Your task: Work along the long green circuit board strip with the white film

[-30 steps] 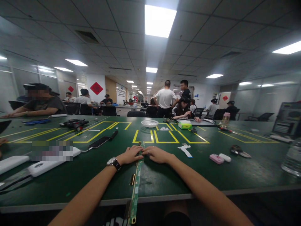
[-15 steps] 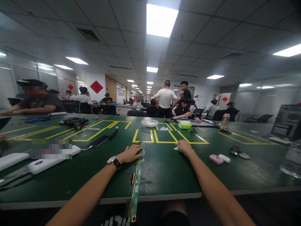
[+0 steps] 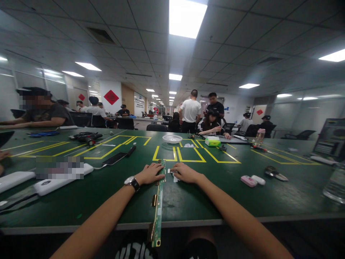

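Observation:
A long, narrow green circuit board [image 3: 159, 208] lies lengthwise on the table, its near end jutting past the front edge. Brownish-gold flex tabs stick out along its left side. My left hand [image 3: 150, 173], a watch on its wrist, holds the far part of the board, with fingers and thumb at its left edge. Just right of the board is my right hand [image 3: 184, 172], its fingers bent round a crumpled white wipe [image 3: 175, 178]. Part of the wipe shows below the fingers; the rest is hidden.
Leftward are a white power strip [image 3: 64, 179] and a black phone [image 3: 114, 159]. A clear dish [image 3: 172, 139] and a green-and-white pack [image 3: 212, 141] stand farther back. On the right are a pink case [image 3: 248, 181] and a water jug [image 3: 335, 185]. A person sits across the table.
My right hand has moved left with the wipe, from well to the right of the circuit board to close beside it. My left hand stays on the board.

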The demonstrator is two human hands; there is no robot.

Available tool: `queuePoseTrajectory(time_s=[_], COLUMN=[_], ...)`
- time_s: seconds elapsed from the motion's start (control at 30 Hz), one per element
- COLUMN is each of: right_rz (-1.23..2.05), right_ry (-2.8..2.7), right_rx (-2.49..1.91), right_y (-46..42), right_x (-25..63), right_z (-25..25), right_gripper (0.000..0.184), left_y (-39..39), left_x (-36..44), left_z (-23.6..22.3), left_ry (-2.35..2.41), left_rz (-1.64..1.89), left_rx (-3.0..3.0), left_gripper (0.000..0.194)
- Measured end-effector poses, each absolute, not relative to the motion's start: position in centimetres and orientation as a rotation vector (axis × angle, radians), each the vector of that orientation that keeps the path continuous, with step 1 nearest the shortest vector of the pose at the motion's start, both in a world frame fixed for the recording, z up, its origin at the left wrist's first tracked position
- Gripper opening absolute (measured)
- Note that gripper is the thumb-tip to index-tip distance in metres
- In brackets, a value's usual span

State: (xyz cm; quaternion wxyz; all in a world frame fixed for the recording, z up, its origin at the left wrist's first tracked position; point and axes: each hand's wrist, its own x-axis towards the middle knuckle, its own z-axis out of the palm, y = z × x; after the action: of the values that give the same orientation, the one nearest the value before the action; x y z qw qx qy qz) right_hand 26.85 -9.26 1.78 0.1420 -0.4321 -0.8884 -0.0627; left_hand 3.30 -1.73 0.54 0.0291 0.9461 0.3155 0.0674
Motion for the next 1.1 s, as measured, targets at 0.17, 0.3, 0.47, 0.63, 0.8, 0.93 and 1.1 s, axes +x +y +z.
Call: queuePoseTrajectory(time_s=[0.17,0.3,0.47,0.63,0.8,0.93,1.1], right_rz=[-0.208,-0.234,-0.214,-0.175,-0.145,-0.165,-0.225], right_ry=[-2.582,-2.6,-2.602,-2.616,-2.61,-2.603,-2.601], right_rx=[-1.232,-1.233,-1.231,-1.245,-1.225,-1.243,-1.265], right_y=[-9.52,-9.64,-9.76,-9.78,-9.89,-9.86,-9.95], right_x=[26.64,26.16,26.18,26.31,26.29,26.16,25.94], right_z=[1.8,1.8,1.93,2.07,2.15,2.05,2.05], right_gripper=[0.035,0.035,0.035,0.035,0.035,0.035,0.034], left_y=[-1.83,-1.96,-1.93,-1.91,-2.02,-2.12,-2.14], left_x=[3.4,3.39,3.33,3.35,3.36,3.42,3.49], left_z=[0.56,0.65,0.72,0.76,0.81,0.88,0.92], left_ry=[0.981,0.984,0.986,0.995,0.992,0.993,0.997], left_rz=[0.21,0.219,0.204,0.183,0.199,0.192,0.175], left_rx=[2.913,2.913,2.912,2.905,2.905,2.888,2.89], left_gripper=[0.064,0.062,0.062,0.062,0.061,0.062,0.062])
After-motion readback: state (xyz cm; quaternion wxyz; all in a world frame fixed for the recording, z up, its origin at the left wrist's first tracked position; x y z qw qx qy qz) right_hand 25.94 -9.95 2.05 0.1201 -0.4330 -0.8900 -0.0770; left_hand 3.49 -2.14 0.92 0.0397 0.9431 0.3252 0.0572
